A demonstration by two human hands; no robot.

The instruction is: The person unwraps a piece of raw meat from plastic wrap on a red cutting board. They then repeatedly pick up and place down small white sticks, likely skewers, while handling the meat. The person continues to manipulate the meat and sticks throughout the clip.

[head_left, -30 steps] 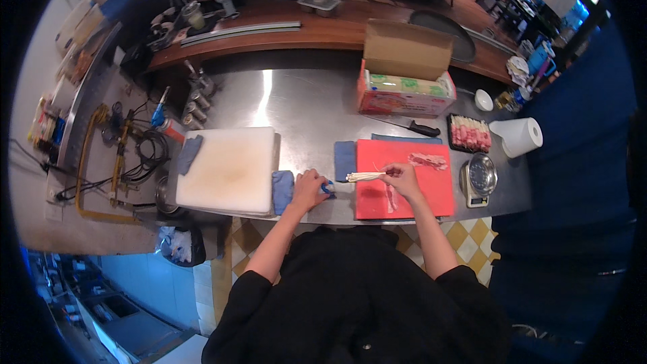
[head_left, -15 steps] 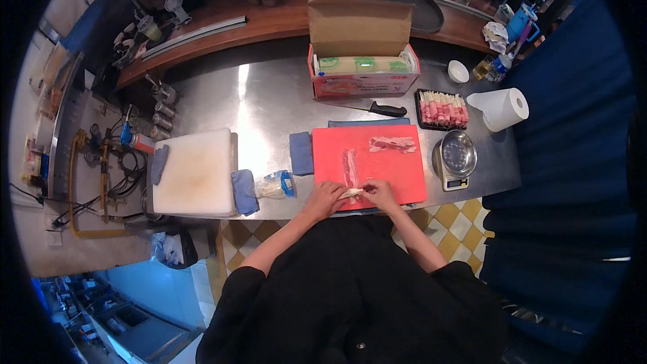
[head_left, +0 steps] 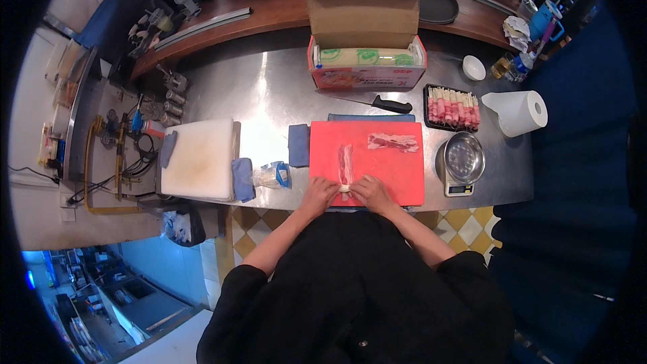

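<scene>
On the red cutting board (head_left: 397, 178), a thin strip of fatty meat (head_left: 346, 160) lies lengthwise in front of me. Across its near end rests a small pale bundle that looks like enoki mushrooms (head_left: 345, 189). My left hand (head_left: 321, 195) pinches the bundle's left end with closed fingers. At its right end, my right hand (head_left: 373, 193) has its fingers closed on it too. A short tail of meat shows below the bundle. More meat strips (head_left: 393, 142) lie at the board's upper right.
A black tray of meat rolls (head_left: 453, 108), a steel bowl (head_left: 465, 156) on a scale (head_left: 459, 189) and a paper roll (head_left: 520, 112) stand right. Behind the board are a knife (head_left: 392, 105) and an open carton (head_left: 367, 79). Left are blue cloths (head_left: 298, 145), a plastic bag (head_left: 272, 175) and a white board (head_left: 199, 158).
My right hand has come in over the board and now presses the bundle's right end. The bundle has turned from slanted to nearly straight across the strip. The view has shifted slightly.
</scene>
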